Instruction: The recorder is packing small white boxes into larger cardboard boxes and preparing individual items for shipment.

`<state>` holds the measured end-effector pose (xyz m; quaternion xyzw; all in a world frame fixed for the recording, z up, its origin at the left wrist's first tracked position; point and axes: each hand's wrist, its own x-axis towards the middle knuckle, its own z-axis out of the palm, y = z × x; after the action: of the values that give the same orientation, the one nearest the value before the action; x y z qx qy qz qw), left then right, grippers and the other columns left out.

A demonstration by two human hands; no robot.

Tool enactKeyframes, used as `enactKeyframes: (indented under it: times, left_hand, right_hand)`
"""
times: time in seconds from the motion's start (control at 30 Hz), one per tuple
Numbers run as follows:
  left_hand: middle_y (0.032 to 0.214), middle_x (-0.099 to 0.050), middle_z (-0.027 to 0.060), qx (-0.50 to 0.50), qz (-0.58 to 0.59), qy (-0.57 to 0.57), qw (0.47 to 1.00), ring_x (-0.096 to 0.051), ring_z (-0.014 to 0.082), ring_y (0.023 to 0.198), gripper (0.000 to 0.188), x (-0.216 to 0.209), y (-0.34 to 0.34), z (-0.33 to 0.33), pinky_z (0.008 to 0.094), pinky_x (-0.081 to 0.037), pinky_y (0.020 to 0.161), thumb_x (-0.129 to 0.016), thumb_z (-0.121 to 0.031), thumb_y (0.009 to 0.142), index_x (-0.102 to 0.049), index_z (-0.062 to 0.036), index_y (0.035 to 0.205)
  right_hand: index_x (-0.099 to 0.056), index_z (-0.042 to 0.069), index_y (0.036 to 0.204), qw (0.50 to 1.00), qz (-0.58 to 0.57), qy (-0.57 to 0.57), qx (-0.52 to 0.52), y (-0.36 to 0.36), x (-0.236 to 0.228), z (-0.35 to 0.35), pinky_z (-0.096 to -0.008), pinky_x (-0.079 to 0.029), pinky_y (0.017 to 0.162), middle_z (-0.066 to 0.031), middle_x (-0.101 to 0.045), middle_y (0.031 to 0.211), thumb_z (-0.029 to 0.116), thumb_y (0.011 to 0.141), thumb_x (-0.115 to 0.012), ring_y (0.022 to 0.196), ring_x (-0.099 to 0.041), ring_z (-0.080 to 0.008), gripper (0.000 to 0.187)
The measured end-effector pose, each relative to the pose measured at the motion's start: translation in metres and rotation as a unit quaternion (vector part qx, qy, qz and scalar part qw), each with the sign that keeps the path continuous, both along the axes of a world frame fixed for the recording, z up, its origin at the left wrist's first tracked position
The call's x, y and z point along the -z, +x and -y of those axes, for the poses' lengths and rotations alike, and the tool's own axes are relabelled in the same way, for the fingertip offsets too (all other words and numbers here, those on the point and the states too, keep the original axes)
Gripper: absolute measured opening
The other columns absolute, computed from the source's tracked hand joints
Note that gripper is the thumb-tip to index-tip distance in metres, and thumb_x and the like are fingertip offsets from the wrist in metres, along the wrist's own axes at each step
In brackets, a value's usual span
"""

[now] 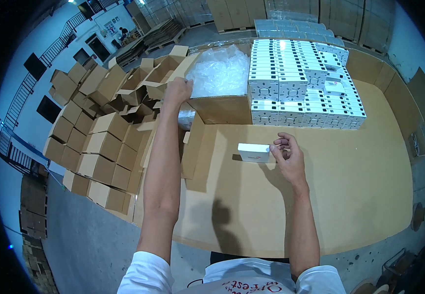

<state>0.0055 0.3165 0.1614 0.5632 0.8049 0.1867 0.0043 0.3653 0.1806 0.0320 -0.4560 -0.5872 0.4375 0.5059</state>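
A small white box (255, 153) is pinched at its right end between the thumb and fingers of my right hand (288, 156). It is just above the tabletop and casts a shadow. My left hand (178, 91) reaches far forward with curled fingers, at the left edge of a brown carton full of clear plastic bubble bags (218, 73). A cardboard flap (185, 66) rises right beside those fingers. What the fingers hold, if anything, is hidden. Below that hand, an open brown carton (193, 152) stands partly behind my left forearm.
Stacked white boxes (296, 93) fill the far right of the cardboard-covered table (350, 186). At the left, several small brown cartons (97, 166) sit in rows, with open ones (139, 81) behind them. A raised cardboard wall (402, 98) borders the table's right side.
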Motion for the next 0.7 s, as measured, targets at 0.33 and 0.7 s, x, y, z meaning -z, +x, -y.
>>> enactKeyframes:
  times: [0.33,0.7]
  left_hand:
    - [0.091,-0.075,0.0152,0.045,0.036,0.216,0.975,-0.072,0.0235,0.083,0.024,-0.023,0.017,0.072,0.0357,-0.055,0.079,-0.071,-0.019,0.088,-0.076,-0.0054,0.107]
    - [0.104,-0.067,0.0079,0.171,0.273,0.287,0.902,-0.065,0.0136,0.096,0.033,0.012,0.059,0.151,0.0269,-0.053,0.079,-0.07,-0.004,0.09,-0.063,0.0047,0.121]
  right_hand:
    - [-0.058,0.002,0.127,1.0,0.01,0.009,0.018,0.0,-0.001,0.006,-0.0308,-0.051,0.075,-0.0072,-0.066,0.103,0.022,0.09,-0.074,0.092,-0.06,-0.0154,0.045]
    - [-0.059,0.003,0.124,0.989,-0.008,0.14,0.039,-0.004,-0.003,0.014,-0.0278,-0.049,0.074,-0.0055,-0.067,0.101,0.016,0.08,-0.079,0.089,-0.061,-0.0128,0.05]
